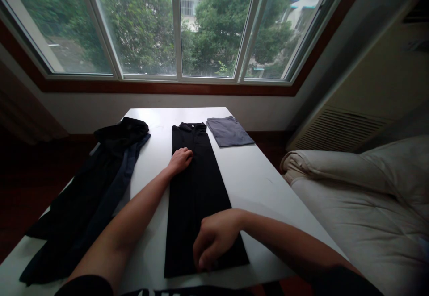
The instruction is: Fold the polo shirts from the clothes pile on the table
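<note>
A black collared shirt (208, 184) lies folded lengthwise into a long narrow strip, its collar at the far end. My left hand (181, 160) rests on the upper part of this shirt, palm down, with its fingers lying on the cloth. Over the near end, my right hand (216, 238) is bent downward, its fingers and thumb closed together at the hem. The fingertips there are dark and partly hidden. Both hands are apart from the other clothes.
A white table (254, 180) carries everything. Dark clothes (97, 184) lie loosely heaped along its left side. A folded grey garment (230, 131) sits at the far right corner. A pale padded sofa (355, 198) stands to the right, and a window (211, 28) is beyond.
</note>
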Demonstrator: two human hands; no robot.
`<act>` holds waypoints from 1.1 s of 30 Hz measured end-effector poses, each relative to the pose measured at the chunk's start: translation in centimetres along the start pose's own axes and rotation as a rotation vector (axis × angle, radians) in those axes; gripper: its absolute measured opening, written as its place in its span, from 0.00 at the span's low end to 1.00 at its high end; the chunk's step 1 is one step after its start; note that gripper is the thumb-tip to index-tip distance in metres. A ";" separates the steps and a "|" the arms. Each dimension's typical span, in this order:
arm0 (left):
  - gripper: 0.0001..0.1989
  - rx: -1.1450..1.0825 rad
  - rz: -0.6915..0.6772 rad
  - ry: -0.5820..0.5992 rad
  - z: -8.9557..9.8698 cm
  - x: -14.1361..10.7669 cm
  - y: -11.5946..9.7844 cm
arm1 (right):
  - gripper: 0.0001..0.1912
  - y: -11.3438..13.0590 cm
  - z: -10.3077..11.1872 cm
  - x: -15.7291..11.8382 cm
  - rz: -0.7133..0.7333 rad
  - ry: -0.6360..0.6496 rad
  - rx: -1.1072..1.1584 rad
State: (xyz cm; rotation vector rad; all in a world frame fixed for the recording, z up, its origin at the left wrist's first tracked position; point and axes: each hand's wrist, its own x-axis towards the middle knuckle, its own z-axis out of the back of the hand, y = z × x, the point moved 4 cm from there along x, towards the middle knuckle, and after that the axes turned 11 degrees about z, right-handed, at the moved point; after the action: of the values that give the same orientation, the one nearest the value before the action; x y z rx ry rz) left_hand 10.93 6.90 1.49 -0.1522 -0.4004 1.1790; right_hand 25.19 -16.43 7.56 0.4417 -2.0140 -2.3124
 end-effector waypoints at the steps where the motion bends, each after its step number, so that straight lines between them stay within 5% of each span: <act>1: 0.07 0.002 0.000 -0.001 0.1 0.0 -0.1 | 0.11 0.0 0.4 -0.3 -0.003 -0.060 -0.041; 6: 0.07 0.055 0.040 0.009 0.8 -0.2 -1.4 | 0.11 0.1 1.6 -0.7 0.013 -0.363 -0.532; 10: 0.10 0.076 -0.041 0.056 1.4 -2.3 -3.5 | 0.08 -0.8 0.9 0.0 -0.015 -0.358 -0.760; 16: 0.23 -0.011 -0.258 0.182 2.4 -11.6 -6.1 | 0.04 -0.4 -0.8 -1.5 0.036 -0.330 -0.683; 24: 0.40 -0.048 -0.519 0.528 5.3 -24.7 -10.5 | 0.10 -1.2 -3.6 -9.0 -0.222 -0.764 -0.727; 29: 0.40 -0.158 -0.602 0.597 7.7 -28.3 -12.0 | 0.18 -2.3 -7.8 -11.7 -0.286 -0.950 -0.840; 33: 0.41 -0.193 -0.516 0.491 9.1 -28.5 -9.4 | 0.24 -3.0 -10.7 -11.6 -0.238 -1.010 -0.940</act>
State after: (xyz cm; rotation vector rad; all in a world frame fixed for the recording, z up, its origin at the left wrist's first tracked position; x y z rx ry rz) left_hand 6.45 -23.72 6.49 -0.4661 -0.1031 0.5643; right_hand 39.34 -23.80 5.49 -0.6957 -0.6677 -3.6368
